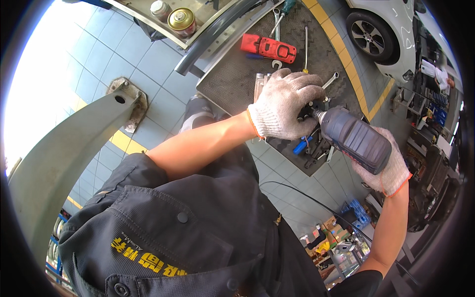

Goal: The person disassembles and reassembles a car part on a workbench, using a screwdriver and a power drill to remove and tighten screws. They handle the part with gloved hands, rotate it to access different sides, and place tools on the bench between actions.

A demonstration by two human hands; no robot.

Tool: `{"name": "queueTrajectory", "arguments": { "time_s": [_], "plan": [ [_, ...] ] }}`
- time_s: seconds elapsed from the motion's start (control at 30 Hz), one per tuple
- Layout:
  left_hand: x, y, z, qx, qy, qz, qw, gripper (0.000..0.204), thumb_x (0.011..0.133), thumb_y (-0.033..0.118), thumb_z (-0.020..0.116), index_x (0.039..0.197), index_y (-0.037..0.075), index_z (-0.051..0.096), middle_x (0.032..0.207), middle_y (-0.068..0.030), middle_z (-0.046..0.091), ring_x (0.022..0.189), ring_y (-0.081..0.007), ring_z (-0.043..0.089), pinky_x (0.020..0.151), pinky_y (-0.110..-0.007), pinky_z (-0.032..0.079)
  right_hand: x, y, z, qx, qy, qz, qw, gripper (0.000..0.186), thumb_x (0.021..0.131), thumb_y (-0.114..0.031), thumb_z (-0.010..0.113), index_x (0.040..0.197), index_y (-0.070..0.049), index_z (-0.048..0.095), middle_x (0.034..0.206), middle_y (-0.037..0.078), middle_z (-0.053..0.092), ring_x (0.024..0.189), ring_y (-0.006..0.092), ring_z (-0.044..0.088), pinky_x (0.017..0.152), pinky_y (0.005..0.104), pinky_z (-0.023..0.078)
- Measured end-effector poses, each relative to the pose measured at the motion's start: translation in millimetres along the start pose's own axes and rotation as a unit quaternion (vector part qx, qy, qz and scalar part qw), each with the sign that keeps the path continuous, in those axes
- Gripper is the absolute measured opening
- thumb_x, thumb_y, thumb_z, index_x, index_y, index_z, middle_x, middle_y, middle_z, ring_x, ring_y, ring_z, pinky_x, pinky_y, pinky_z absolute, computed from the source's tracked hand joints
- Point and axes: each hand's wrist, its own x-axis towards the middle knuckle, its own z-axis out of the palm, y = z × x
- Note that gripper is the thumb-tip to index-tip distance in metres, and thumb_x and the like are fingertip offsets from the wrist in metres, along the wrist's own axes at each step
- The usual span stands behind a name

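My right hand (392,166), in a white knit glove, grips a dark plastic bottle (355,136) from behind its base. The bottle lies tilted, its narrow neck (320,116) pointing left toward my other hand. My left hand (289,101), gloved the same way, is closed, its fingers curled beside the bottle's neck. A dark part (316,106) shows between its fingertips and the bottle; what the fingers hold is mostly hidden. Both hands are over a black ribbed mat (232,81). Shiny metal cylinders (259,85) stick out beside the left glove.
On the mat are a red-and-black device (269,48), a long screwdriver (306,49), a combination wrench (331,80) and a blue piece (300,146). A metal tray (143,14) holds two cans. A grey post (64,133) stands left; a white car (396,29) is far right.
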Motion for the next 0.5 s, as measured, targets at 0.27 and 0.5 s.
{"name": "queueTrajectory", "arguments": {
  "time_s": [0.27, 0.5],
  "plan": [
    [-7.3, -1.5, 7.9, 0.0, -0.01, -0.027, 1.0, 0.047, 0.074, 0.024, 0.09, 0.119, 0.012, 0.085, 0.137, -0.0121, 0.081, 0.127, -0.0345, 0.078, 0.104, -0.056, 0.057, -2.4, -11.7, 11.4, -0.029, 0.047, -0.045, 0.997, 0.076, 0.083, -0.022, 0.104, 0.147, -0.002, 0.069, 0.138, 0.017, 0.078, 0.132, 0.035, 0.076, 0.119, 0.0448, 0.059],
    [5.3, 8.9, -4.6, 0.035, -0.066, 0.003, 0.997, 0.037, 0.078, 0.02, 0.093, 0.114, 0.013, 0.089, 0.135, -0.012, 0.082, 0.124, -0.0387, 0.079, 0.104, -0.054, 0.061, 7.2, -47.8, -18.9, 0.031, -0.021, 0.031, 0.999, 0.072, 0.08, -0.017, 0.099, 0.147, -0.004, 0.075, 0.136, 0.02, 0.082, 0.124, 0.0394, 0.079, 0.113, 0.0427, 0.062]
  ]
}}
